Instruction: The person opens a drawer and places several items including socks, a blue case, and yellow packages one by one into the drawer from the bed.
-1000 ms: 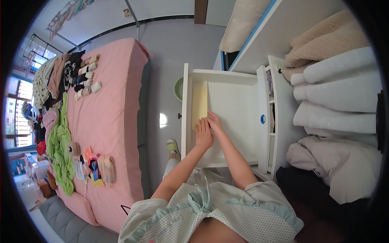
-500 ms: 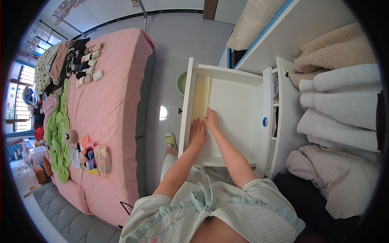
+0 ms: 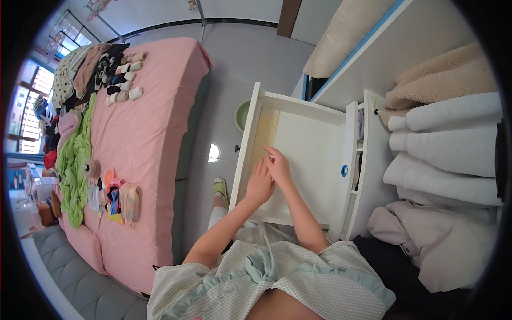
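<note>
The left hand (image 3: 260,184) and right hand (image 3: 278,165) lie side by side, flat and open-fingered, inside the pulled-out white wooden drawer (image 3: 341,109), pressing on its floor; neither grasps anything I can make out, though a small pale speck at the right fingertips is too tiny to identify. Under and just beyond the hands, along the drawer's left wall, runs a pale yellow strip of liner or folded cloth (image 3: 265,133), which the fingers touch at its near end. The rest of the drawer looks bare white, so the laying or smoothing seems only begun, with most of the floor uncovered. To the right of the drawer stands a white shelf unit with a round blue knob (image 3: 344,170), and beyond it a stack of folded white and beige blankets (image 3: 448,133). To the left of the drawer, across a strip of grey floor (image 3: 224,69), a bed with a pink sheet (image 3: 149,133) carries rolled socks (image 3: 125,74), a green garment (image 3: 74,165) and other small clothes, none yet in the drawer.
</note>
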